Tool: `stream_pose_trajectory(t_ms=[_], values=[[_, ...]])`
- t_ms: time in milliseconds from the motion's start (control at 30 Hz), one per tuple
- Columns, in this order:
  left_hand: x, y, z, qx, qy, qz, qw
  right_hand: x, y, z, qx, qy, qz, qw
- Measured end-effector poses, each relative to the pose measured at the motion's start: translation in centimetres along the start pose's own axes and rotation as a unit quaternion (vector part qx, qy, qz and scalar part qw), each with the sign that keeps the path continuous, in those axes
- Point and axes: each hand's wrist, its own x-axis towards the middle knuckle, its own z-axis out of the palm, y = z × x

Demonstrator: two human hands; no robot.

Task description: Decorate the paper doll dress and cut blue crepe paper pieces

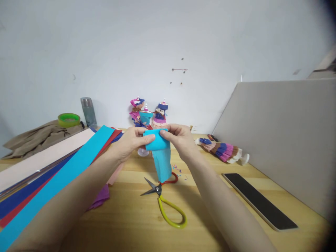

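A strip of bright blue crepe paper (162, 162) hangs between my hands, its top part folded over and its lower end reaching down to the scissors. My left hand (132, 140) pinches the fold's left side, thumb in front. On the right side, my right hand (180, 138) grips the upper corner between thumb and fingers. Below lie open scissors (158, 190) with one red and one yellow handle, blades toward the left. Behind my hands stand small mannequins (162, 113) dressed in coloured crepe paper, partly hidden.
Long crepe paper sheets (65, 168) cover the left side. Behind them are folded brown cloth (34, 136), a green tape roll (68, 120) and a bottle (89, 112). A dressed mannequin (223, 150) lies at right, near a phone (258, 199) and an upright grey panel (283, 133).
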Motion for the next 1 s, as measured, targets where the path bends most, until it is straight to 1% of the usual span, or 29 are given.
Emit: stream_pose_trajectory(t_ms=[67, 133, 233, 333, 467, 633, 833, 933, 1000], values=[[0.1, -0.3, 0.0, -0.027, -0.011, -0.019, 0.999, 0.1, 0.1, -0.2, 0.010, -0.005, -0.002, 1.000], [0.2, -0.4, 0.2, -0.065, -0.003, -0.028, 0.997, 0.2, 0.1, -0.6, 0.016, 0.004, -0.006, 1.000], [0.3, -0.1, 0.3, -0.095, 0.032, -0.028, 0.995, 0.5, 0.1, -1.6, 0.021, 0.018, 0.000, 1.000], [0.4, 0.1, 0.2, -0.104, 0.071, -0.026, 0.992, 0.6, 0.1, -2.1, 0.024, -0.011, 0.025, 0.999], [0.6, -0.1, -0.1, -0.118, 0.080, -0.022, 0.990, 0.5, -0.1, -1.5, -0.004, -0.060, 0.035, 0.998], [0.9, -0.5, -0.2, -0.113, 0.089, -0.017, 0.989, 0.3, -0.3, -0.7, 0.014, -0.076, 0.064, 0.995], [0.7, -0.6, 0.1, -0.050, 0.109, 0.012, 0.993, 0.1, -0.3, -0.4, 0.032, -0.067, 0.061, 0.995], [0.5, -0.5, 0.2, -0.030, 0.102, 0.017, 0.994, 0.2, 0.1, -0.1, 0.041, -0.044, 0.061, 0.996], [0.4, -0.3, 0.3, -0.039, 0.089, 0.007, 0.995, 0.2, 0.3, 0.1, 0.031, -0.032, 0.051, 0.998]])
